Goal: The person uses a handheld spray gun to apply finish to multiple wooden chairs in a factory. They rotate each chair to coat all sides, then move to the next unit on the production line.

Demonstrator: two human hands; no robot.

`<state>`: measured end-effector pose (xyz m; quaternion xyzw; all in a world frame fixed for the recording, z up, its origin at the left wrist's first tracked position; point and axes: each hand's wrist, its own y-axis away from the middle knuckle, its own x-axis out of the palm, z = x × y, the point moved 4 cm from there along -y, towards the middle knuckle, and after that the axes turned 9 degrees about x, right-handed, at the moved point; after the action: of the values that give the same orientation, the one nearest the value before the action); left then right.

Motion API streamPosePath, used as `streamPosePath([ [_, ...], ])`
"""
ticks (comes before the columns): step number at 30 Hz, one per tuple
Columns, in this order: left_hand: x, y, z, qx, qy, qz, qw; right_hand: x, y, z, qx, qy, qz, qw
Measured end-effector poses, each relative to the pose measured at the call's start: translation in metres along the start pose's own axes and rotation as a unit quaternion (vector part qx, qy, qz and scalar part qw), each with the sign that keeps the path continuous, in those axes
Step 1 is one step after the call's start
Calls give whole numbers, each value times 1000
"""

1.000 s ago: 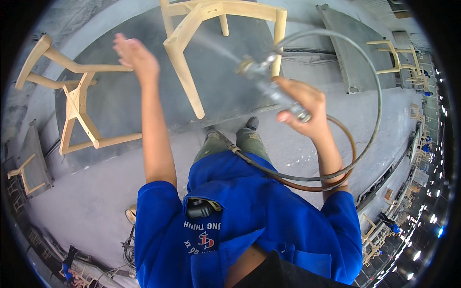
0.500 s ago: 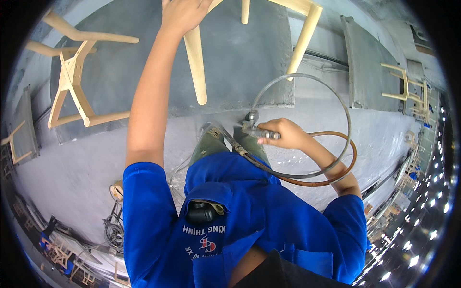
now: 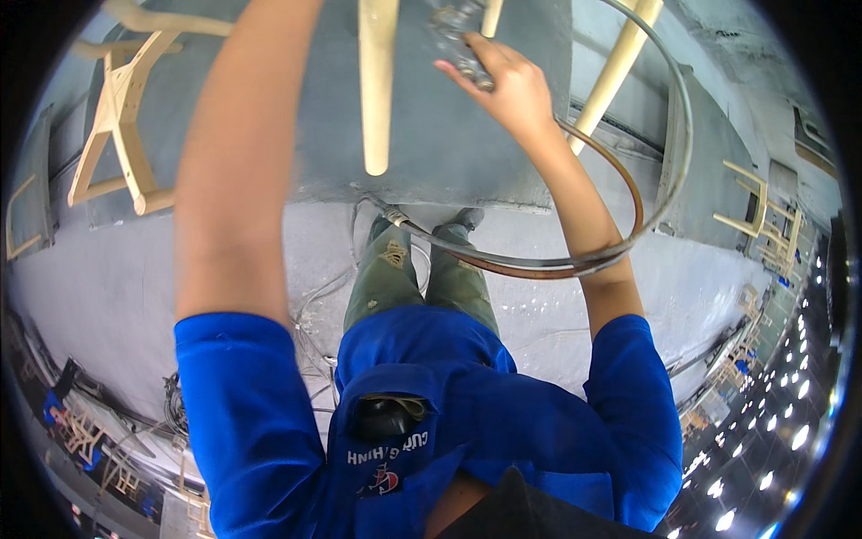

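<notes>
Holding a metal spray gun (image 3: 462, 45) near the picture's top edge, the right hand (image 3: 507, 85) has its fingers wrapped round the gun's body. Twin hoses (image 3: 575, 262) loop from that grip down past the forearm and back toward the legs. Just left of the grip hangs a pale wooden chair leg (image 3: 377, 85); another leg (image 3: 620, 67) slants just right of it. The left hand is out of frame above; only its forearm (image 3: 238, 153) shows, so its grip cannot be told. No spray mist shows, and the wood looks bare, so coating seems hardly begun. A second chair (image 3: 117, 117) lies well left, untouched.
</notes>
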<state>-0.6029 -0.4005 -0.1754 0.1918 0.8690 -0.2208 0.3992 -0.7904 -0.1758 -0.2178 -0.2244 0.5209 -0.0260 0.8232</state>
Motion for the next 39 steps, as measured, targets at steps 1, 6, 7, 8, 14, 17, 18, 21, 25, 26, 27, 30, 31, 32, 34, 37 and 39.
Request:
streamPosePath([
  [1, -1, -2, 3, -6, 5, 6, 1000, 5, -1, 1, -5, 9, 23, 1000],
  [6, -7, -8, 4, -3, 51, -20, 998, 33, 19, -8, 77, 4, 212, 974],
  [7, -8, -8, 4, -22, 58, -19, 998, 35, 24, -13, 111, -8, 254, 961],
  [8, -9, -6, 3, -41, 65, -18, 997, 35, 27, -18, 138, -28, 292, 946],
  [14, -12, -5, -3, -19, 162, -24, 986, -23, -12, -64, 55, 79, 97, 991],
  [17, -14, -9, 1, -34, 151, -39, 987, -43, -34, -102, 84, 134, 127, 979],
  [18, -15, -10, 2, -23, 142, -37, 989, -43, -37, -110, 90, 150, 132, 976],
  [21, -16, -11, 5, -9, 118, -37, 992, -30, -35, -127, 99, 200, 157, 962],
  [25, -14, -11, 9, -21, 102, -51, 993, 0, -6, -137, 84, 217, 208, 950],
  [26, -14, -12, 9, -14, 100, -53, 993, 5, 3, -140, 93, 218, 224, 946],
  [27, -15, -12, 8, -14, 81, -50, 995, 8, 12, -142, 81, 208, 230, 947],
  [30, -11, -5, 0, -25, 33, -16, 999, 7, 43, -147, 102, 172, 278, 940],
  [31, -8, 2, -4, -36, 18, 13, 999, 2, 56, -147, 122, 159, 283, 938],
  [32, -5, 12, -10, -48, 3, 41, 998, -5, 72, -144, 141, 145, 287, 936],
  [34, 4, 43, -31, -19, -10, 8, 1000, -22, 108, -130, 207, 69, 259, 941],
  [37, 27, 111, -66, 9, -33, -41, 999, -55, 179, -98, 360, -99, 187, 908],
  [39, 41, 151, -89, 48, -46, -61, 996, -66, 225, -77, 500, -163, 206, 826],
])
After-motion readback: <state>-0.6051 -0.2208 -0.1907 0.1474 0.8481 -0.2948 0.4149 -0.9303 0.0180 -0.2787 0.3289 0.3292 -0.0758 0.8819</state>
